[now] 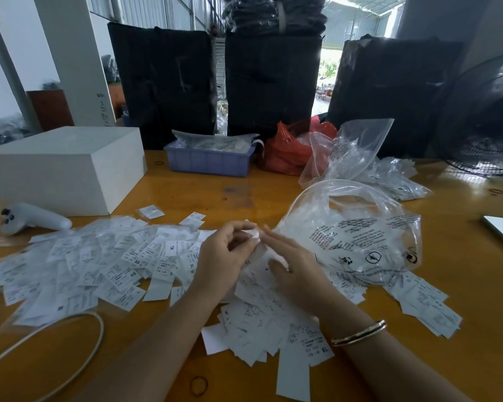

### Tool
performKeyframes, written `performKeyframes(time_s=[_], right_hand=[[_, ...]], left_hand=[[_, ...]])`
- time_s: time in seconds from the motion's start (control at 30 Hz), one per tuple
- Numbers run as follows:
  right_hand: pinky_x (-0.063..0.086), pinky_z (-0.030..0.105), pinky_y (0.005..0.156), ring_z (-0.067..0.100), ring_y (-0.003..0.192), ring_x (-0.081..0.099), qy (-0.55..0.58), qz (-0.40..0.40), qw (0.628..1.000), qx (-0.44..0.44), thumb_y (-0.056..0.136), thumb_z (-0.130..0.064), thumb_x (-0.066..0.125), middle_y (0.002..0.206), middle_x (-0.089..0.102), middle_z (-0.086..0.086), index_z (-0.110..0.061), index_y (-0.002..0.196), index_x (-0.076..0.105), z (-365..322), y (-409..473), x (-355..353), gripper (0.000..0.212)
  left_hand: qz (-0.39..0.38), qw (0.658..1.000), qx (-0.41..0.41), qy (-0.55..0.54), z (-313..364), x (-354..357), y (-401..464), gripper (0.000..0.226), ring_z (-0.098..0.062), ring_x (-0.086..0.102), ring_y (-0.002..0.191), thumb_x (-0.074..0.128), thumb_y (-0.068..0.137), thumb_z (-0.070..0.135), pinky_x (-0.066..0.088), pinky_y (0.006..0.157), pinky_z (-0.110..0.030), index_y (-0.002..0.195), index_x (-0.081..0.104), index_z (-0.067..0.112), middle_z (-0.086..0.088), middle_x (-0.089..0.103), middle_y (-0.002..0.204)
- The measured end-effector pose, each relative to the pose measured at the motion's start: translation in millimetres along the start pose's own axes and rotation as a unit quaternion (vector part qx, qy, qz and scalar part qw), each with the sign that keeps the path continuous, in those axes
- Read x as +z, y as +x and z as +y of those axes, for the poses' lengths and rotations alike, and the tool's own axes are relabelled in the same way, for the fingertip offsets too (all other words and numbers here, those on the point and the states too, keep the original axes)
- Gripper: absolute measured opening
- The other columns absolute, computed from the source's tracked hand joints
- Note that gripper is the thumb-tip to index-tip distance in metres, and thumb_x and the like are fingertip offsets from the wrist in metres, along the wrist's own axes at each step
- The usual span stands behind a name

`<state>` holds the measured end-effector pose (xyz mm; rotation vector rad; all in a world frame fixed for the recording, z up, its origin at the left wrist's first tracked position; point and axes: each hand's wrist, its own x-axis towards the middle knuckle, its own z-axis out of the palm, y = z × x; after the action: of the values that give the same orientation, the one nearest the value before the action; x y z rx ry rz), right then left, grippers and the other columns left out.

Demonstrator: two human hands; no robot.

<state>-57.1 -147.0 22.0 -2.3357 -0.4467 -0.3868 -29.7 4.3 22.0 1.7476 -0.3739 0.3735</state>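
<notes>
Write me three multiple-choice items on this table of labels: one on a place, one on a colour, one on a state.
1. Where does the white box stand? A) at the left end of the table B) on the floor C) at the right edge
2. What colour is the tray? A) green B) blue C) yellow
3. What is the left hand doing? A) lying flat B) gripping the box C) pinching a small label

1 A: it sits on the left, behind the heap of labels.
2 B: its ribbed wall is blue.
3 C: its curled fingers close on a white slip.
</notes>
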Motion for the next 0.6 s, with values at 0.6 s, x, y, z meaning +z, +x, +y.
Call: performKeyframes(time_s=[0.6], right_hand=[[0.015, 0.048, 0.116, 0.029, 0.117, 0.049, -0.240, 0.117, 0.930, 0.252, 0.090, -0.003, 0.040, 0.114, 0.061, 0.016, -0.011, 0.139, 0.031, 65, 17, -53, 0.051]], left_hand=[[0.091, 0.938, -0.047, 0.331, -21, -31, 17, 0.043, -0.018, 0.062, 0.098, 0.060, 0.091, 0.009, 0.046, 0.069, -0.017, 0.132, 0.050, 0.016, -0.002, 0.065, 0.111]])
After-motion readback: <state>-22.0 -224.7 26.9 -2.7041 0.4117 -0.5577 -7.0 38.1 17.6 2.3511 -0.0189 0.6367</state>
